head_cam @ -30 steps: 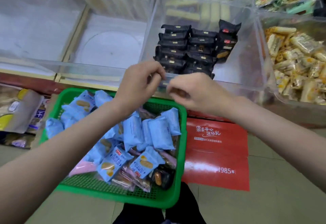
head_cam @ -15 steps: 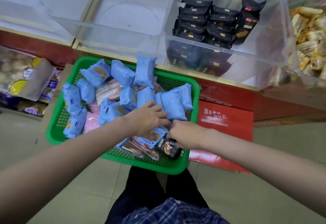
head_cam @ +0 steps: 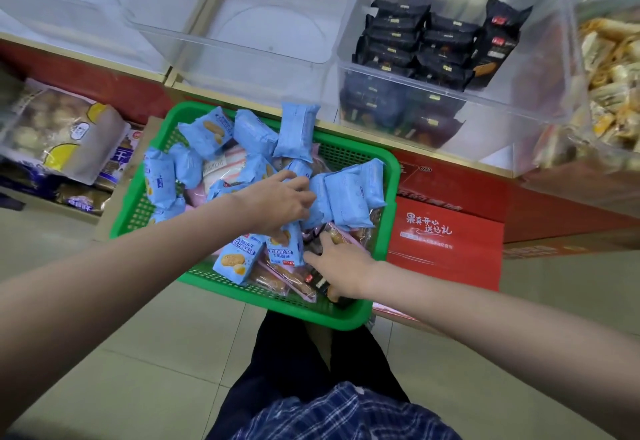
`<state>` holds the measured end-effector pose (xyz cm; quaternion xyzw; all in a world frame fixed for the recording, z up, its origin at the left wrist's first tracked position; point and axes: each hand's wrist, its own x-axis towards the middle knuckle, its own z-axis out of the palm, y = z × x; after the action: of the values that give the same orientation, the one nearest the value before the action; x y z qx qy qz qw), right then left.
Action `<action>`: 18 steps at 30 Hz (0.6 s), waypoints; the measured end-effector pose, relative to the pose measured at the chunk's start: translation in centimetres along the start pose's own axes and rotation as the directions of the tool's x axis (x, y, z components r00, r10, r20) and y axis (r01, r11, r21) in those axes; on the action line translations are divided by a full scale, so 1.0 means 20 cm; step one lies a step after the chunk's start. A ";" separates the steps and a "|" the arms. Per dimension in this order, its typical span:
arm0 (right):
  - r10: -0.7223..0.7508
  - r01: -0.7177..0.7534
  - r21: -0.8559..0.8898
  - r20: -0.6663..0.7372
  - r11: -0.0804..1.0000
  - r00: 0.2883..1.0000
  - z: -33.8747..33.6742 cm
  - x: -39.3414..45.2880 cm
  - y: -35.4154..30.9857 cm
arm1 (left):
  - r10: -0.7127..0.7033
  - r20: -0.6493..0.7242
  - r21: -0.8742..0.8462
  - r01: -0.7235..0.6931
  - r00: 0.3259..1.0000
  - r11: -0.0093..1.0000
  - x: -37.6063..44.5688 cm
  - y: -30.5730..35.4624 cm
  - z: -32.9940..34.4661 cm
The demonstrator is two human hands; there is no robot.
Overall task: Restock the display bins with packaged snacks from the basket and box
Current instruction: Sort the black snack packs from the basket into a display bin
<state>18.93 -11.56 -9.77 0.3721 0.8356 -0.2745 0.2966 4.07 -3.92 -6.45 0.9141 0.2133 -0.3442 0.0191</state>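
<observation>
Under both hands [head_cam: 277,202], green basket [head_cam: 389,176], blue snack packs [head_cam: 349,199]

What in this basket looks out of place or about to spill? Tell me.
One light blue packet stands on end at the far rim of the green basket, poking above the heap and leaning toward the shelf edge, so it might tip out. The other packets lie jumbled inside.

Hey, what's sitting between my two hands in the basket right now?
In the head view, two blue biscuit packs lie between the left hand and right hand, over clear-wrapped pastries in the green basket.
</observation>
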 end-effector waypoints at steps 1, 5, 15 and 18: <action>-0.034 0.034 -0.005 -0.001 0.999 0.999 -0.02 -0.01 0.01 | 0.006 0.018 -0.001 -0.006 1.000 1.000 0.00 0.00 -0.01; -0.122 0.111 0.279 0.024 0.954 0.992 -0.27 -0.11 0.11 | -0.046 0.002 -0.408 0.043 0.999 0.912 0.04 -0.06 -0.13; 0.383 0.240 0.849 -0.442 0.471 0.811 -0.92 -0.60 0.87 | -0.628 -0.457 -0.859 -0.130 0.630 0.495 0.22 -0.44 -0.85; 0.562 0.222 0.875 -0.452 0.431 0.693 -0.94 -0.64 1.12 | -0.591 -0.418 -0.799 0.031 0.690 0.601 0.41 -0.49 -0.98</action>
<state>37.99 8.23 6.50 0.6335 0.5597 -0.4710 -0.2521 17.78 11.53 4.30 0.8254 0.4944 0.1149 0.2471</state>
